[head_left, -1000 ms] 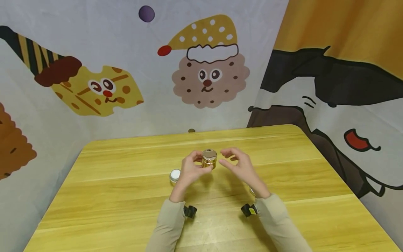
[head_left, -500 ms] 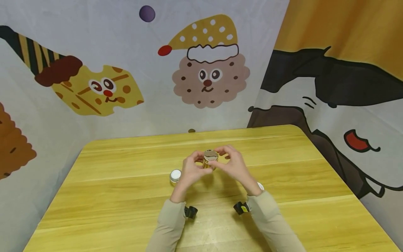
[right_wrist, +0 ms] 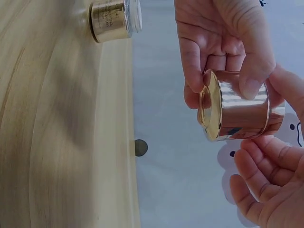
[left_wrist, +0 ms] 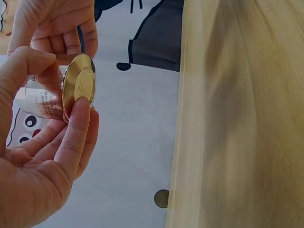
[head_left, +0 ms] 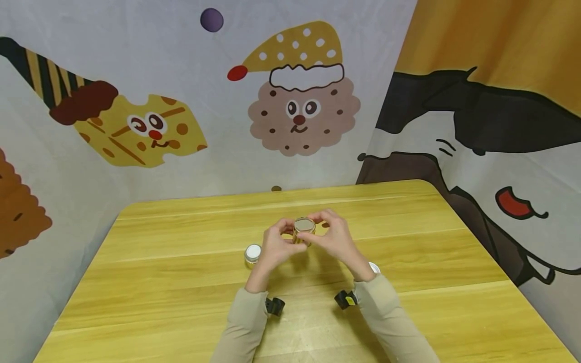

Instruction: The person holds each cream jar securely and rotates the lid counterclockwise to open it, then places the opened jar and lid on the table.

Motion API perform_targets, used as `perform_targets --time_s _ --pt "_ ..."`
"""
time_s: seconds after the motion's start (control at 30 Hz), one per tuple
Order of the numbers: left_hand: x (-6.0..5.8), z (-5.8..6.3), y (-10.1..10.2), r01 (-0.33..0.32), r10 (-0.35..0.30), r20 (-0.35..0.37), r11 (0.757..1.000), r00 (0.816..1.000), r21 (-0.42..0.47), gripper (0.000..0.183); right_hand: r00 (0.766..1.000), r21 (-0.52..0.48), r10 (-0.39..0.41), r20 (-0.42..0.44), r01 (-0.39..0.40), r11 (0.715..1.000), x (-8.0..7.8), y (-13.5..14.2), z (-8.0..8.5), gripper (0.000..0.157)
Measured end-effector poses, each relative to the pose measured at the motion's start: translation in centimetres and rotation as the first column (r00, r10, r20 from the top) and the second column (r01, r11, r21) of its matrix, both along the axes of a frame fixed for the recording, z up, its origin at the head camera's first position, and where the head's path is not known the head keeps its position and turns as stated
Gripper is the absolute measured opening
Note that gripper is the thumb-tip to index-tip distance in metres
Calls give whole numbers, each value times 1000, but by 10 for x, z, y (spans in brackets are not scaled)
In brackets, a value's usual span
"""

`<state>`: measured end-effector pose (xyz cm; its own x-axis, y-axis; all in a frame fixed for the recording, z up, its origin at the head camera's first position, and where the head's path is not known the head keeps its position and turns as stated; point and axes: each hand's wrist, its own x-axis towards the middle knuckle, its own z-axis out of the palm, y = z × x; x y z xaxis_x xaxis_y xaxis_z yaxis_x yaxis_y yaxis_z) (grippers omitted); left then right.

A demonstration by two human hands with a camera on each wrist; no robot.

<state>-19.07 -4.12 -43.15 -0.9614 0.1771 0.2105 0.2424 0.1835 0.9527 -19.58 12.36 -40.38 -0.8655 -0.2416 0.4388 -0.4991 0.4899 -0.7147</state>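
A shiny gold cosmetic jar is held above the table between both hands. In the head view, my left hand grips its body from the left. The left wrist view shows the fingertips under its round gold base and small print on its side. My right hand pinches around the jar's upper end from the right. In the right wrist view, its thumb and fingers are at the lid, and my left thumb presses the body.
A second gold jar with a white top stands left of the left wrist. Behind the right wrist shows part of a round white-topped thing, mostly hidden. The wooden table meets a printed cloth backdrop.
My right hand has moved in from the right, from apart to touching the jar's upper end. The jar has shifted slightly right. The round white thing behind the right wrist shows more.
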Motion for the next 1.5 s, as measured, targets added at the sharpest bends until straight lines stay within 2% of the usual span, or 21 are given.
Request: perform_targets --time_s 0.17,0.3,0.37,0.4,0.53,0.6,0.7,0.8,0.93,1.0,1.07,1.2,1.37,1.5 --pt "1 1 -1 11 -11 5 1000 1000 13 38 999 -2 31 -17 -31 1000 -1 2 0 35" --pt "11 21 -2 29 -29 19 999 999 17 37 997 16 82 7 -82 997 -2 5 0 35" --pt "11 21 -3 32 -33 28 999 999 21 38 994 25 110 22 -111 994 -2 7 -1 38" --pt "11 21 -3 31 -32 26 999 999 19 39 992 31 122 31 -123 992 -2 7 -1 41" --pt "1 1 -3 19 -20 34 999 999 27 43 992 33 108 65 -110 993 -1 7 -3 55" --pt "1 0 -2 17 -18 32 1000 999 26 44 993 19 84 80 -86 996 -1 6 -3 57" --pt "1 1 -2 20 -21 35 999 999 29 43 995 -11 68 72 -67 998 -1 5 -4 51" --pt "3 6 -1 23 -24 39 999 999 25 42 995 -24 78 54 -77 997 -2 5 -3 45" --pt "12 24 -2 37 -37 28 999 999 25 39 991 -31 122 52 -120 992 -4 9 -3 40" --pt "14 29 -3 42 -42 20 999 999 26 38 986 -22 158 45 -157 987 -5 11 -4 40" --pt "12 25 -3 40 -40 20 999 999 24 38 981 -5 194 27 -194 981 -5 12 -5 42" --pt "3 7 -3 30 -30 15 999 999 16 41 973 14 231 4 -231 973 -5 13 -7 50" --pt "-1 0 -2 26 -26 13 999 1000 30 42 985 -25 159 72 -158 987 -3 10 -8 59" --pt "0 0 -2 24 -25 31 999 999 35 42 991 -52 103 88 -98 994 -4 10 -9 54"
